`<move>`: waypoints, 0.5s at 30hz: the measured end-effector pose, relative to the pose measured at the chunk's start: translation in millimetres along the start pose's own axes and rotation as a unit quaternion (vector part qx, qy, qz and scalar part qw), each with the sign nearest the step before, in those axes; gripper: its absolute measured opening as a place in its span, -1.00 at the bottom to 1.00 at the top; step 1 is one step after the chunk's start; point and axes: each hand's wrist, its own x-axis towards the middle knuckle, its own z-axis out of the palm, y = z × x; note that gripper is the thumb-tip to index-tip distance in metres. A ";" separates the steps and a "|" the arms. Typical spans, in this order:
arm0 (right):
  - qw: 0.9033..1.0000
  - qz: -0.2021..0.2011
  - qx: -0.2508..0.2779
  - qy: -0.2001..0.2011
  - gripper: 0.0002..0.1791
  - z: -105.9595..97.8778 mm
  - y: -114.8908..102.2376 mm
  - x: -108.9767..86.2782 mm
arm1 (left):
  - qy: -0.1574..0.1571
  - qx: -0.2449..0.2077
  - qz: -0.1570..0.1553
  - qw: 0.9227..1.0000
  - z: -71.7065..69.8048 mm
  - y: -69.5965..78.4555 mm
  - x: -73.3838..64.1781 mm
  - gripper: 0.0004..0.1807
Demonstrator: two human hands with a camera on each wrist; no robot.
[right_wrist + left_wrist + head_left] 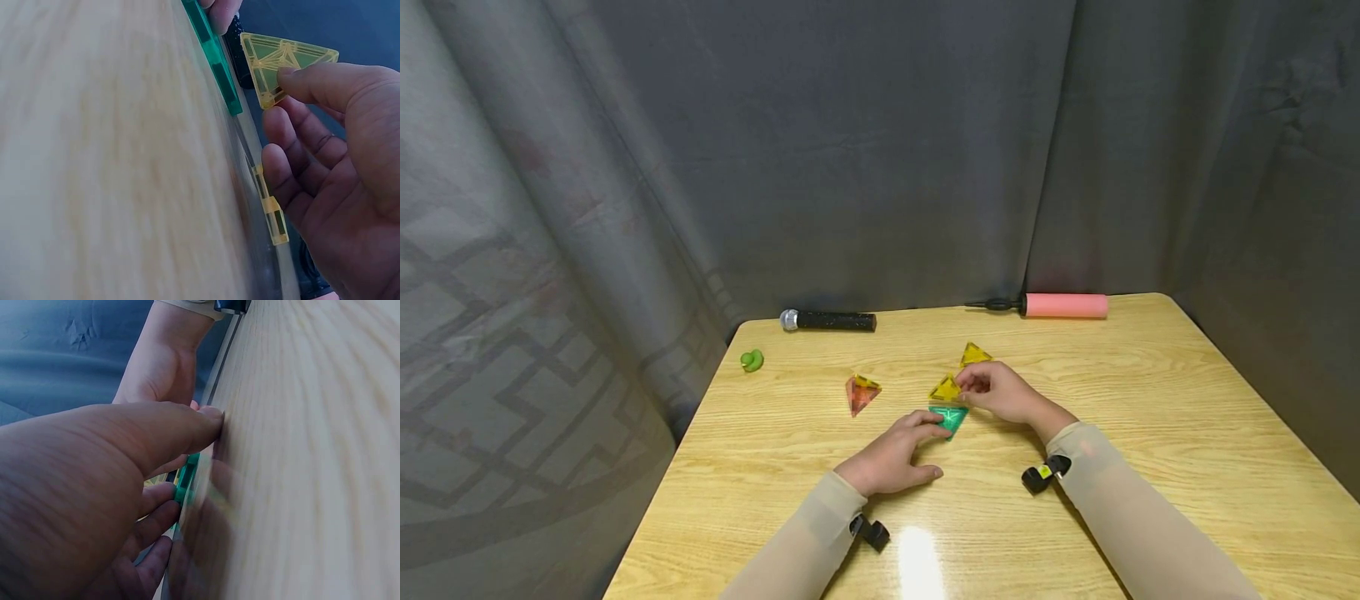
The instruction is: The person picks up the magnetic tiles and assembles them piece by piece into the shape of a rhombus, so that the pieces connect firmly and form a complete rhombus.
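Note:
My right hand [1006,395] pinches a yellow translucent triangular magnetic tile [265,61] between thumb and fingers. It stands raised from the tabletop in the right wrist view, close behind a green triangular tile [952,419]. The green tile lies flat, with the fingertips of my left hand [897,457] resting on its left side. That hand's fingers are extended and the thumb is spread apart. Beyond my right hand a second yellow triangular tile [974,354] lies on the table. To the left is a red tile piece [861,398] with a yellow part along its top.
At the back of the wooden table [760,517] lie a black microphone [835,322] and a pink hand pump [1064,305] with a black nozzle. A small green toy [752,360] sits near the left edge. Grey curtains [865,150] hang behind the table.

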 end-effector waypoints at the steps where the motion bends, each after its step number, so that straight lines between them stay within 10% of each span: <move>1: 1.000 0.000 -0.001 -0.001 -0.86 0.1 0.1 0.0 | 0.000 0.000 0.000 1.000 0.0 -0.1 -0.1 -0.36; 15: 1.000 -0.001 -0.012 -0.025 -0.87 2.1 4.5 0.7 | -0.009 -0.011 -0.010 1.000 -1.8 1.8 -1.0 -0.37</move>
